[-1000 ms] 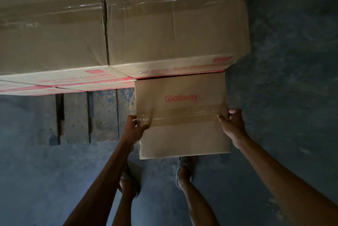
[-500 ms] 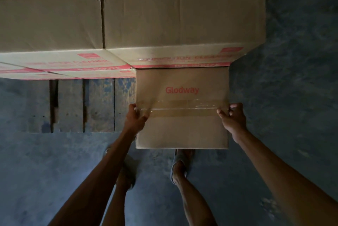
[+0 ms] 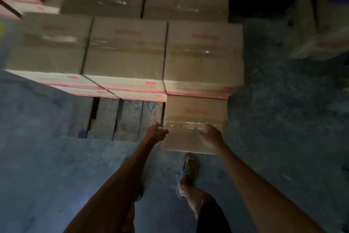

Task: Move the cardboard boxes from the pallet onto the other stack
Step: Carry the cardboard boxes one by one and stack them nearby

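Low between my hands sits the brown taped cardboard box (image 3: 195,114), at the corner of the grey wooden pallet (image 3: 113,119) left of my left hand (image 3: 156,134). That hand curls round the box's left edge; my right hand (image 3: 211,136) lies on top by the glossy tape (image 3: 186,124), its grip unclear in the blur. A slip there could tip the box onto my sandalled foot (image 3: 189,166) just behind. Red print on it and on the stacked brown boxes (image 3: 128,47) beyond is too smeared to read.

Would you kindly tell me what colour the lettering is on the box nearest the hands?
Red lettering on the brown cardboard box, shown in the head view.
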`<state>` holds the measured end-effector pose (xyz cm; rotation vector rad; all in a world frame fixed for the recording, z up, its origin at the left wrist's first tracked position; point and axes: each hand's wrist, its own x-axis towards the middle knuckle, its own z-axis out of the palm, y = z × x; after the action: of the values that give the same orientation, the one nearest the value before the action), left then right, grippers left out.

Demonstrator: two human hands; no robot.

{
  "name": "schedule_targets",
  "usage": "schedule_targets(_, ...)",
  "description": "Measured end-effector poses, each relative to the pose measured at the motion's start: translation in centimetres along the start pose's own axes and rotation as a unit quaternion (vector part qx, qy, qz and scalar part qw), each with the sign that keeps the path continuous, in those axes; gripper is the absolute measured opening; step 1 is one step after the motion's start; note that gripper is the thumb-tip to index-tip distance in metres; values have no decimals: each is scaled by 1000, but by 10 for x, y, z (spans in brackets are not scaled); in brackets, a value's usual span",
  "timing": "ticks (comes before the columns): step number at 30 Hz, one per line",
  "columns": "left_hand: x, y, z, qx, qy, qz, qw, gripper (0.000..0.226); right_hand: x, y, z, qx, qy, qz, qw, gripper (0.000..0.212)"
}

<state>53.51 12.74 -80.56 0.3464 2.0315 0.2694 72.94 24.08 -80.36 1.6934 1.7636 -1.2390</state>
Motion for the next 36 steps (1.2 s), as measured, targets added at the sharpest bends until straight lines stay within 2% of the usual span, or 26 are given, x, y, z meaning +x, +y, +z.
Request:
schedule_targets(4, -90, -5, -82, -68, 2, 23, 997, 31, -88, -92, 16, -23, -45, -80, 996, 46)
schedule_targets(8, -156, -28, -164, -130, 48, 47, 989, 30, -157, -186, 44, -49, -60, -157, 985, 45)
schedule_targets(9, -188, -57, -214, -151, 81, 47, 984, 29, -198, -236, 61, -66, -61, -201, 975, 45)
schedule_targets(11, -203, -77, -236, -165, 77, 50, 982, 27, -217, -262, 71, -64, -68, -222, 971, 43)
schedule_targets(14, -237, -137, -314, -219, 121, 50, 967, 11, -267, -335, 103, -93, -66, -269, 956, 39)
schedule_targets(18, -270, -222, -422, -271, 181, 60, 943, 12, -326, -440, 157, -151, -59, -341, 926, 35)
schedule_targets(22, -282, -293, -507, -302, 239, 50, 922, 20, -365, -513, 213, -87, -83, -335, 935, 41)
schedule_targets(25, -285, -332, -559, -318, 273, 47, 907, 9, -376, -559, 252, -35, -112, -334, 935, 42)
schedule_targets(29, -276, -372, -611, -349, 264, 49, 898, 15, -394, -619, 287, -42, -114, -335, 934, 35)
schedule_targets(32, -256, -385, -657, -367, 278, 51, 886, 23, -393, -672, 299, -49, -109, -327, 938, 44)
schedule_targets(36, -215, -392, -726, -362, 273, 69, 889, 20, -377, -747, 312, -30, -99, -314, 944, 44)
